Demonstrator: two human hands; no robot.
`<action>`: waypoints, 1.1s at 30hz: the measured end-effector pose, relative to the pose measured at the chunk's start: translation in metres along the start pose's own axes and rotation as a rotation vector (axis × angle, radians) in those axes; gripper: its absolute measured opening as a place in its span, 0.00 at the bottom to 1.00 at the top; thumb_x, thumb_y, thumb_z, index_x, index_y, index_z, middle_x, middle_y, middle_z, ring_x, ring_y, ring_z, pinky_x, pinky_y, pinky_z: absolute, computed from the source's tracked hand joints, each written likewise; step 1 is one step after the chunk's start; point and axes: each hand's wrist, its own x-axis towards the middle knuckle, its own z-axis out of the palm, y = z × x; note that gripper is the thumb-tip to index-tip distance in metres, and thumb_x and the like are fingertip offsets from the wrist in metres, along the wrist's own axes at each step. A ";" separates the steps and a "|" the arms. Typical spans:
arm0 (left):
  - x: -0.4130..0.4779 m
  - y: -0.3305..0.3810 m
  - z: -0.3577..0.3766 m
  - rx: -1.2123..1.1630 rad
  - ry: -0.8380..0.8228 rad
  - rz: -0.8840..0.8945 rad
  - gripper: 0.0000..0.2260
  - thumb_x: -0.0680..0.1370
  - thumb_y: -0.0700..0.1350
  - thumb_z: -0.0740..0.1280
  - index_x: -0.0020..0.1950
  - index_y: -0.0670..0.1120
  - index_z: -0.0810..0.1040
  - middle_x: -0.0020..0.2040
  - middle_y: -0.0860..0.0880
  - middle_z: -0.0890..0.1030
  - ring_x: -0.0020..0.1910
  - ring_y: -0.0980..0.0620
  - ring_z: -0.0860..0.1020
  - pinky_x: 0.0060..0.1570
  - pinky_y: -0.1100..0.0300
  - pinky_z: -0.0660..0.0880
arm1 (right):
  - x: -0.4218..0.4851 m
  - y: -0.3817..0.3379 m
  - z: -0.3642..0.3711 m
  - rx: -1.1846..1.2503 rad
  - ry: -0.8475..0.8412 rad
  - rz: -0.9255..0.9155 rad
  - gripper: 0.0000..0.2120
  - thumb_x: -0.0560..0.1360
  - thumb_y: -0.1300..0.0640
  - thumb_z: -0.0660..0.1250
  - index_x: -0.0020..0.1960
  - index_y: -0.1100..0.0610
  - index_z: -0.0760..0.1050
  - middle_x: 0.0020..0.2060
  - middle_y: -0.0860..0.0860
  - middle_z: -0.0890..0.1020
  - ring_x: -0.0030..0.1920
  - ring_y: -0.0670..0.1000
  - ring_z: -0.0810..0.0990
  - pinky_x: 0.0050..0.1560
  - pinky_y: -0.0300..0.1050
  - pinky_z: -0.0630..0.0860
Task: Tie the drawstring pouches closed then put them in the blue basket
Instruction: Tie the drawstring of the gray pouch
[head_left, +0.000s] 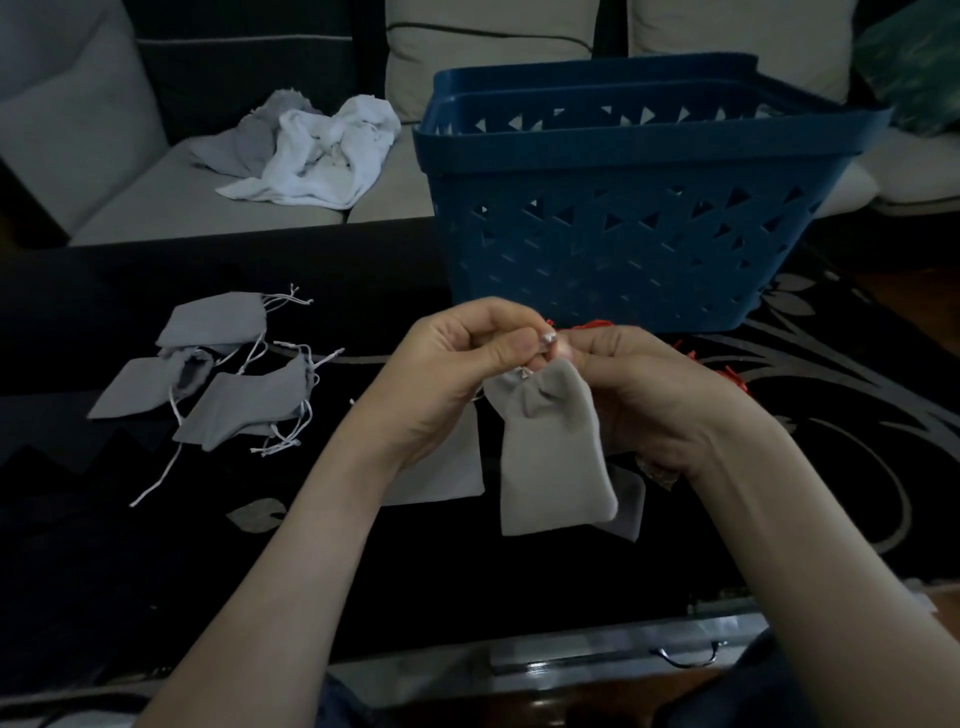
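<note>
Pale sofa (156, 208) spans the top, with the blue basket (623, 234) upper right on the dark table (104, 545). Crumpled white cloth (311, 150) sits upper left. Loose pouches (223, 364) lie mid-left, strings trailing. At centre, left hand (447, 374) and right hand (649, 395) pinch the hanging pouch (550, 467) at its gathered neck, and the right hand half hides red scraps (597, 326).

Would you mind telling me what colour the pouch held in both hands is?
Plain grey; the pouch shows best in the head view, the only one.
</note>
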 end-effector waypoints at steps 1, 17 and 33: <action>-0.001 0.001 -0.001 0.027 -0.006 0.002 0.07 0.72 0.40 0.68 0.40 0.48 0.84 0.36 0.49 0.82 0.39 0.53 0.80 0.47 0.63 0.76 | 0.000 0.001 -0.002 -0.008 -0.008 0.024 0.10 0.69 0.55 0.65 0.42 0.62 0.78 0.35 0.56 0.75 0.34 0.49 0.72 0.34 0.39 0.70; -0.022 0.017 -0.019 1.027 0.151 0.310 0.04 0.72 0.47 0.72 0.44 0.56 0.84 0.38 0.56 0.68 0.40 0.59 0.71 0.44 0.73 0.66 | 0.011 0.012 0.009 -0.135 -0.056 -0.060 0.09 0.67 0.56 0.67 0.43 0.61 0.78 0.32 0.50 0.76 0.33 0.44 0.72 0.34 0.34 0.70; -0.007 0.005 -0.020 1.224 0.222 -0.096 0.08 0.78 0.50 0.65 0.53 0.50 0.79 0.47 0.50 0.70 0.56 0.45 0.70 0.49 0.63 0.62 | 0.031 0.027 0.028 -0.998 0.289 -0.395 0.03 0.77 0.59 0.66 0.46 0.59 0.75 0.35 0.46 0.78 0.36 0.43 0.74 0.39 0.33 0.67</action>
